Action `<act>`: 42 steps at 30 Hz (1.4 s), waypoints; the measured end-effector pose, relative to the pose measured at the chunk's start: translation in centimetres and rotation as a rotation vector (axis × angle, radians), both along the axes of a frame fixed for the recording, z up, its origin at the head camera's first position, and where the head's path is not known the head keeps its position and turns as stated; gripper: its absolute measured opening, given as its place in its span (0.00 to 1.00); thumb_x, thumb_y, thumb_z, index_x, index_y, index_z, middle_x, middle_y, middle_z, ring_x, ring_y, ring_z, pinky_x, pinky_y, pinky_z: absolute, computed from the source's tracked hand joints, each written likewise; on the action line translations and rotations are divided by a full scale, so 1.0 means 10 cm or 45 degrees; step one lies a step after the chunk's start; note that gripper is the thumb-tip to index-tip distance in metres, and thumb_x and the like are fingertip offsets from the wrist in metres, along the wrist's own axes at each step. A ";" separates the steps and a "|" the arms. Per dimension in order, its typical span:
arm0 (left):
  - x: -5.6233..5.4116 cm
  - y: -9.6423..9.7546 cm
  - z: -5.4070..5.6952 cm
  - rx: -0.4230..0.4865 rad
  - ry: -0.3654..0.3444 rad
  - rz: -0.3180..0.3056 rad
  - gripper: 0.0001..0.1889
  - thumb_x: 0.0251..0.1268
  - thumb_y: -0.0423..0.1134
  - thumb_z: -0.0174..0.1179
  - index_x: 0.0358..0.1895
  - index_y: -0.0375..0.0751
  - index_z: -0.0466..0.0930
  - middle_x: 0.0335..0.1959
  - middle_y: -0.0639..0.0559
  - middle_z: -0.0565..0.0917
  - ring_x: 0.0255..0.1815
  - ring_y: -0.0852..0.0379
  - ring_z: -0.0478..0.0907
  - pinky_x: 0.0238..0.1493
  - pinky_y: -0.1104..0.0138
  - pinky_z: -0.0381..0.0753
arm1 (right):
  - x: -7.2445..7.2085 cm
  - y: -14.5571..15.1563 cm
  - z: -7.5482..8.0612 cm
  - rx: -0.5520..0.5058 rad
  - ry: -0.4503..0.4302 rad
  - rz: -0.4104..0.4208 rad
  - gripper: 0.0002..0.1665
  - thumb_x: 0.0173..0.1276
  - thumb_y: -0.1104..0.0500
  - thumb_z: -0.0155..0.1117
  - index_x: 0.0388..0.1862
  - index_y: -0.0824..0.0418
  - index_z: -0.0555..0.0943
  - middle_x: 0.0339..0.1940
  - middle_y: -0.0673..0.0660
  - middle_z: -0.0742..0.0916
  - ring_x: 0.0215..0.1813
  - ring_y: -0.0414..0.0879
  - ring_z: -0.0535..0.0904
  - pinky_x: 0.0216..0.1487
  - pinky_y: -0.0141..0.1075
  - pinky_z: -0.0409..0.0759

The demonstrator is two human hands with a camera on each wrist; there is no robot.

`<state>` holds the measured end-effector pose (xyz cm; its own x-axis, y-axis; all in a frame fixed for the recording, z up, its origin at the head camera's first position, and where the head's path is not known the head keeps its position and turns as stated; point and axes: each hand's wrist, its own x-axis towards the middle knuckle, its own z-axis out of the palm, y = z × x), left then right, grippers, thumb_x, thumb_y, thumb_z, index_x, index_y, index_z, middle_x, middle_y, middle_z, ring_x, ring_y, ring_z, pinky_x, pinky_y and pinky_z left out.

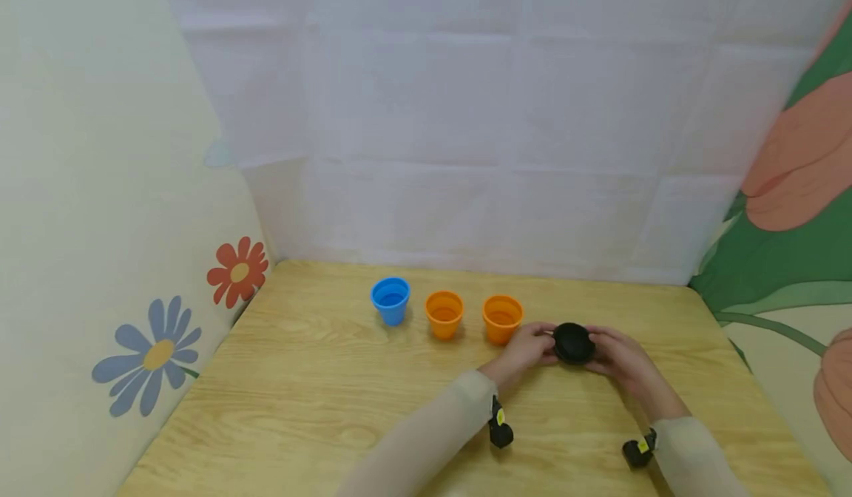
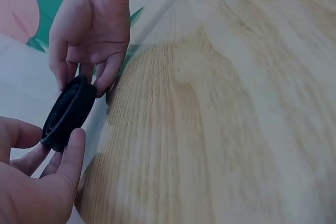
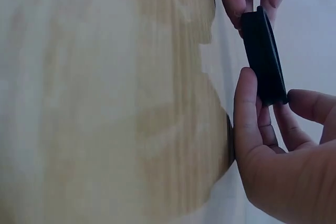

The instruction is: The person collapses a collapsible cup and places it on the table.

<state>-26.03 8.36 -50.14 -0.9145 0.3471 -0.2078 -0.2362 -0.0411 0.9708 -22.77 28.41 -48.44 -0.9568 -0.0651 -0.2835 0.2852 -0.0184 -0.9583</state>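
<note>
A black collapsible cup [image 1: 574, 344], folded flat into a shallow disc with rings inside, is held between both hands over the right part of the table. My left hand [image 1: 532, 345] pinches its left edge, thumb on the rim and fingers beneath. On the opposite edge my right hand [image 1: 619, 356] grips it the same way. From the left wrist, the cup [image 2: 71, 111] appears tilted above the wood, its ringed inside partly in sight. In the right wrist view its smooth side wall [image 3: 260, 59] shows between the fingers of both hands.
Left of the hands stand three upright cups: a blue cup [image 1: 390, 301], an orange cup [image 1: 444, 315] and another orange cup [image 1: 502, 319] close beside my left hand. They are on a wooden table [image 1: 319, 393]. A white cloth [image 1: 466, 112] hangs behind its back edge.
</note>
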 end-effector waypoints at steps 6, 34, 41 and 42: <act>-0.01 0.07 0.04 -0.103 -0.014 0.032 0.19 0.63 0.24 0.55 0.57 0.34 0.82 0.41 0.47 0.84 0.36 0.58 0.81 0.42 0.65 0.87 | -0.08 0.05 -0.02 0.203 0.008 0.029 0.29 0.82 0.60 0.48 0.74 0.76 0.62 0.70 0.77 0.71 0.50 0.41 0.81 0.48 0.38 0.87; 0.04 -0.13 0.44 -0.873 0.819 -0.471 0.25 0.74 0.38 0.58 0.72 0.43 0.71 0.62 0.47 0.76 0.51 0.62 0.76 0.51 0.74 0.78 | -0.24 0.06 0.21 0.427 0.012 -0.140 0.26 0.77 0.65 0.49 0.67 0.81 0.67 0.43 0.60 0.82 0.35 0.39 0.81 0.38 0.32 0.86; 0.23 -0.42 0.73 -0.948 1.220 -0.599 0.24 0.76 0.36 0.56 0.72 0.43 0.69 0.65 0.47 0.74 0.62 0.57 0.74 0.60 0.73 0.75 | -0.20 -0.08 0.32 0.605 0.184 -0.052 0.24 0.79 0.62 0.51 0.65 0.78 0.71 0.59 0.75 0.79 0.48 0.48 0.81 0.47 0.33 0.85; 0.24 -0.48 0.75 -0.970 1.279 -0.599 0.24 0.76 0.36 0.56 0.72 0.43 0.69 0.65 0.48 0.74 0.63 0.56 0.73 0.62 0.72 0.75 | -0.19 -0.12 0.32 0.628 0.230 -0.028 0.24 0.79 0.61 0.51 0.65 0.78 0.72 0.60 0.75 0.79 0.50 0.50 0.82 0.49 0.34 0.85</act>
<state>-23.62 3.51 -42.63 -0.6110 0.7668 0.1969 0.7434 0.4701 0.4758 -24.71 27.23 -45.21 -0.9928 0.0552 -0.1060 0.1195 0.4435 -0.8883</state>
